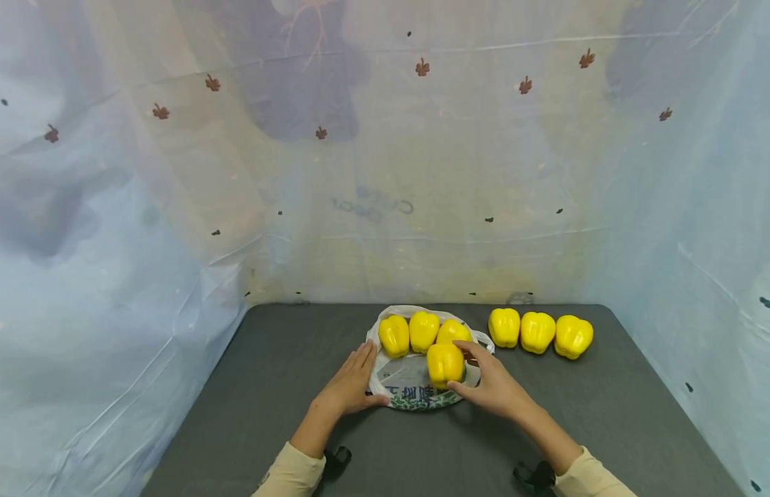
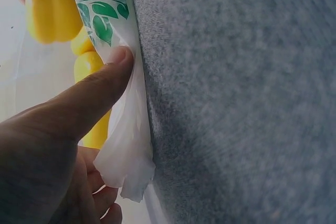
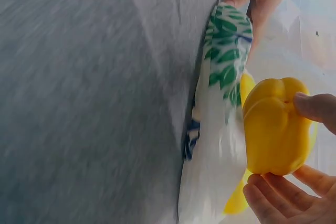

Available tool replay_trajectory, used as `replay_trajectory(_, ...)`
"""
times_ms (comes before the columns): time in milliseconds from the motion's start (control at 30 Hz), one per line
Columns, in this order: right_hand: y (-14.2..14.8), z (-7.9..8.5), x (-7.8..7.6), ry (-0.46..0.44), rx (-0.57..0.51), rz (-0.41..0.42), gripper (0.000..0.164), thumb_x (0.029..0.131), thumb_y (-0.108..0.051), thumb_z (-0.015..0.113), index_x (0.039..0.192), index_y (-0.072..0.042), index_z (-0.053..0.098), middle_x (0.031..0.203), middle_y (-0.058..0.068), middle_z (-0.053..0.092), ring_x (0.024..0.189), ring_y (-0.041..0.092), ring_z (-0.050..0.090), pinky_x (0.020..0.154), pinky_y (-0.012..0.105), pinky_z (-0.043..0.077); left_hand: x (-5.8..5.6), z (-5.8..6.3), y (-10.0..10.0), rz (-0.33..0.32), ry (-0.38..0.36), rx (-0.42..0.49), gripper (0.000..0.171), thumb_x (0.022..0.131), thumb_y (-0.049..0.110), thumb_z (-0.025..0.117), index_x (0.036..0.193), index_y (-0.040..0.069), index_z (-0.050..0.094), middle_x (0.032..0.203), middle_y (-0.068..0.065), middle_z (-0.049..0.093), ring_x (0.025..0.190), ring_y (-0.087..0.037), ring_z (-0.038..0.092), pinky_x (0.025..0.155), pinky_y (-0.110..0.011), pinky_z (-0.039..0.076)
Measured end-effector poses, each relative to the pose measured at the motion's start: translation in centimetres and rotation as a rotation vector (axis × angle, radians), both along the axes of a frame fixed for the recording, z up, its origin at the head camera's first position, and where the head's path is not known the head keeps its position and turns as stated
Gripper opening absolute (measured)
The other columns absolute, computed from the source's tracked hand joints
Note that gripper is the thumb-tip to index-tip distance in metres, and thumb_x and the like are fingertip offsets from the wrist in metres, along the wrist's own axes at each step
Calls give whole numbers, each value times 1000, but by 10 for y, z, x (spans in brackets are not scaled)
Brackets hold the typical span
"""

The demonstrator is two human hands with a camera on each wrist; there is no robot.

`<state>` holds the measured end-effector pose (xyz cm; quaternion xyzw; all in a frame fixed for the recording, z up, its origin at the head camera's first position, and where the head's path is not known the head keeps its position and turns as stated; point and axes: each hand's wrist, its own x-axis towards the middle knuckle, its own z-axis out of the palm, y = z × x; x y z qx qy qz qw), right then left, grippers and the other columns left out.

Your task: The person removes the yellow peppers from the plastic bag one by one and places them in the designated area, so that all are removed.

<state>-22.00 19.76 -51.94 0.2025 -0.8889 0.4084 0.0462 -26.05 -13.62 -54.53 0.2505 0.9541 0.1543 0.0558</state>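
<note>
A white plastic bag (image 1: 385, 371) with green leaf print lies spread on the dark table, and several yellow bell peppers (image 1: 394, 336) sit in it along its far side. In the head view, my left hand (image 1: 348, 383) rests against the bag's left edge with fingers straight and thumb stretched out; the left wrist view shows that thumb (image 2: 100, 90) touching the plastic. My right hand (image 1: 493, 386) holds a yellow bell pepper (image 1: 444, 365) between thumb and fingertips over the bag's near right part. The right wrist view shows this bell pepper (image 3: 275, 129) raised above the bag's rim.
Three more yellow bell peppers (image 1: 537, 333) stand in a row on the table to the right of the bag. A bag handle (image 1: 486, 341) sticks out toward them. The grey table (image 1: 285, 359) is enclosed by hanging patterned sheets (image 1: 385, 172) behind and at both sides.
</note>
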Motion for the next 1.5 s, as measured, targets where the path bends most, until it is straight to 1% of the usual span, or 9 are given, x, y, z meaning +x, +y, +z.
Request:
replay_trajectory(133, 14, -1, 1, 25, -3, -13, 78, 94, -23, 86, 158, -2, 46, 154, 22, 53, 131, 41, 61, 110, 58, 53, 0, 0, 1, -2, 4, 5, 115, 92, 49, 85, 169, -5, 19, 177, -24, 14, 164, -40, 17, 133, -55, 20)
replay_trajectory(267, 26, -2, 2, 32, -17, -32, 80, 94, -22, 87, 158, -1, 45, 155, 23, 52, 133, 42, 60, 110, 59, 52, 0, -1, 1, 3, 5, -5, 115, 92, 50, 84, 170, -4, 18, 178, -22, 14, 165, -38, 17, 133, -54, 19)
replay_trajectory(467, 41, -2, 4, 42, -29, -60, 80, 94, -20, 87, 159, 0, 45, 157, 23, 50, 133, 44, 59, 110, 58, 52, -1, -2, 2, 6, 3, 0, 115, 92, 50, 85, 170, -3, 19, 178, -22, 15, 165, -38, 17, 133, -54, 19)
replay_trajectory(667, 56, -3, 4, 65, -25, -78, 78, 93, -17, 87, 156, 3, 45, 154, 24, 52, 133, 46, 59, 109, 57, 53, -1, -2, 2, 8, 0, 4, 116, 92, 50, 85, 170, -3, 18, 178, -21, 13, 165, -37, 16, 133, -54, 19)
replay_trajectory(833, 68, -6, 4, 58, -19, -97, 77, 94, -17, 87, 156, 3, 45, 152, 25, 52, 133, 48, 59, 110, 58, 52, -1, -3, 1, 4, 3, 1, 116, 92, 50, 85, 170, -4, 18, 178, -22, 13, 165, -38, 16, 133, -54, 19)
replay_trajectory(1033, 81, -8, 3, 46, 7, -123, 77, 93, -17, 87, 155, 3, 45, 150, 27, 53, 133, 49, 59, 108, 59, 53, -1, -2, 1, 6, 8, -1, 116, 91, 51, 85, 170, -3, 19, 178, -21, 14, 165, -37, 17, 133, -53, 20)
replay_trajectory(1300, 95, -10, 4, 10, 55, -146, 79, 94, -19, 87, 156, 4, 43, 151, 31, 51, 135, 53, 57, 108, 63, 52, 0, -1, 2, 11, -10, 6, 117, 91, 50, 85, 170, -3, 18, 178, -20, 13, 165, -36, 16, 134, -53, 18)
replay_trajectory(1500, 103, -13, 2, 26, 73, -146, 78, 92, -17, 88, 153, 6, 45, 148, 32, 53, 132, 53, 58, 106, 61, 54, 0, 0, 3, 12, -7, -3, 117, 91, 51, 85, 170, -3, 17, 178, -20, 13, 165, -36, 15, 134, -53, 18)
